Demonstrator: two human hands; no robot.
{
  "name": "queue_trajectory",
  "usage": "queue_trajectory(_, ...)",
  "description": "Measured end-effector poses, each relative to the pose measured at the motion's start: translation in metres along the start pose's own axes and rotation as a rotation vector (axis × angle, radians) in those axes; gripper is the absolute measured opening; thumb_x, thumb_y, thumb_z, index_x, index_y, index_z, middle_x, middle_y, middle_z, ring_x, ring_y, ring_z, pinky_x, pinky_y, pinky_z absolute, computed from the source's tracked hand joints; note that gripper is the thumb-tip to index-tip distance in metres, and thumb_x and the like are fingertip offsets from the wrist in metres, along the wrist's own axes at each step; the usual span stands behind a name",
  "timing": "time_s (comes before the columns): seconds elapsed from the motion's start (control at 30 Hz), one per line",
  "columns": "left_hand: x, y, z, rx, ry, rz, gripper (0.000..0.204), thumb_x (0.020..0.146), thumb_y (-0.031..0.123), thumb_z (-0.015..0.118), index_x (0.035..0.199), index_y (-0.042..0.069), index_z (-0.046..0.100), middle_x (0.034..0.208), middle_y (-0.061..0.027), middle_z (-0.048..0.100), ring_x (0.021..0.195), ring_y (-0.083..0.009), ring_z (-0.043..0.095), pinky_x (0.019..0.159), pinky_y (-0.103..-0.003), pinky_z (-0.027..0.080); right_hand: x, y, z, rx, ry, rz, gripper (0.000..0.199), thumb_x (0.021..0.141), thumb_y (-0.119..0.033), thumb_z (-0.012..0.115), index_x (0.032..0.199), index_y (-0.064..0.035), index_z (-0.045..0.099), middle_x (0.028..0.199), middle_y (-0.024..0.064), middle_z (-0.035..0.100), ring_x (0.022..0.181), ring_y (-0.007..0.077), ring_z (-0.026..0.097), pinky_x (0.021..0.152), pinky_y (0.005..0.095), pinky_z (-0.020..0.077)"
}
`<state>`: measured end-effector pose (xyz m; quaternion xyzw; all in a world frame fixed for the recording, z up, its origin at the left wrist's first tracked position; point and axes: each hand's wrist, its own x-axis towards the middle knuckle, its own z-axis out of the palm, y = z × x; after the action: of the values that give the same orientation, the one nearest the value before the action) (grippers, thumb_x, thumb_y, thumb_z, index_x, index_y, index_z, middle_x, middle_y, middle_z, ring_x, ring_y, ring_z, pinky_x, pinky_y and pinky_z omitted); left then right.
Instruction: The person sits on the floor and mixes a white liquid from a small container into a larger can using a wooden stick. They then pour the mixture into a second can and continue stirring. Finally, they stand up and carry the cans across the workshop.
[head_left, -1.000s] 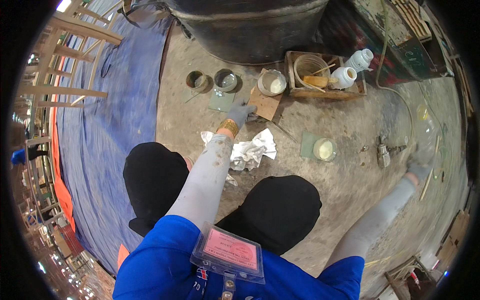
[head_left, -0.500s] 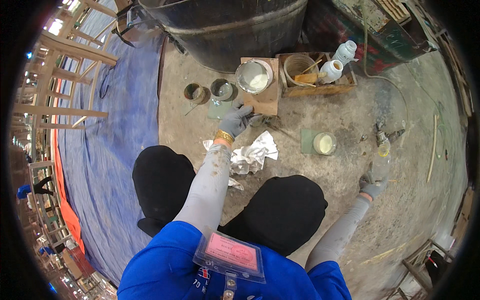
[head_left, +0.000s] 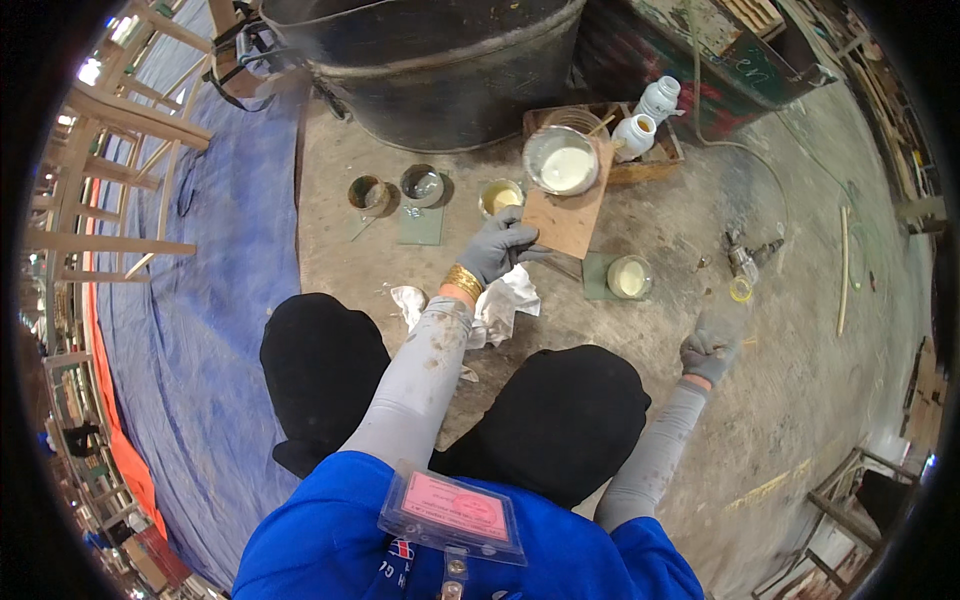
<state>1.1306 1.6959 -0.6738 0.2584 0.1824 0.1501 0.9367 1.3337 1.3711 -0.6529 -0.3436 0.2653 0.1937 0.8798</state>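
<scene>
Our right hand (head_left: 708,352) is closed around a clear bottle (head_left: 724,318), blurred, its yellow-ringed end pointing away from us. Just below our left hand (head_left: 510,245) lies a crumpled white cloth (head_left: 508,312). That left hand grips the near edge of a brown board (head_left: 562,226), a clear cup of pale liquid (head_left: 537,152) standing on it, just beyond the fingers. Right of the left hand, a jar (head_left: 630,277) sits on a green tile (head_left: 596,275). Beyond that hand are a wooden box (head_left: 648,172) and a large dark tub (head_left: 440,85).
</scene>
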Motion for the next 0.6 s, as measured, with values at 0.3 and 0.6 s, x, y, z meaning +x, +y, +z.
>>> queue_trajectory(0.3, -0.004, -0.014, -0.014, 0.253, 0.092, -0.191, 0.026, 0.077, 0.003, 0.061, 0.101, 0.003, 0.051, 0.095, -0.0095, 0.060, 0.081, -0.0190, 0.062, 0.075, -0.038, 0.055, -0.024, 0.005, -0.024, 0.002, 0.199, 0.018, 0.047, 0.082, -0.044, 0.050, 0.119, -0.0145, 0.043, 0.101, 0.0202, 0.058, 0.032, 0.0075, 0.028, 0.031, 0.0173, 0.0238)
queue_trajectory(0.6, -0.020, -0.018, -0.046, 0.594, 0.065, -0.490, 0.027, 0.073, 0.006, 0.066, 0.099, 0.002, 0.059, 0.083, -0.0048, 0.062, 0.074, -0.0151, 0.062, 0.064, -0.029, 0.054, -0.016, 0.014, -0.061, 0.119, 0.104, 0.204, 0.055, 0.080, -0.047, 0.052, 0.117, -0.0073, 0.043, 0.101, 0.0182, 0.058, 0.035, 0.0071, 0.028, 0.033, 0.0181, 0.0240)
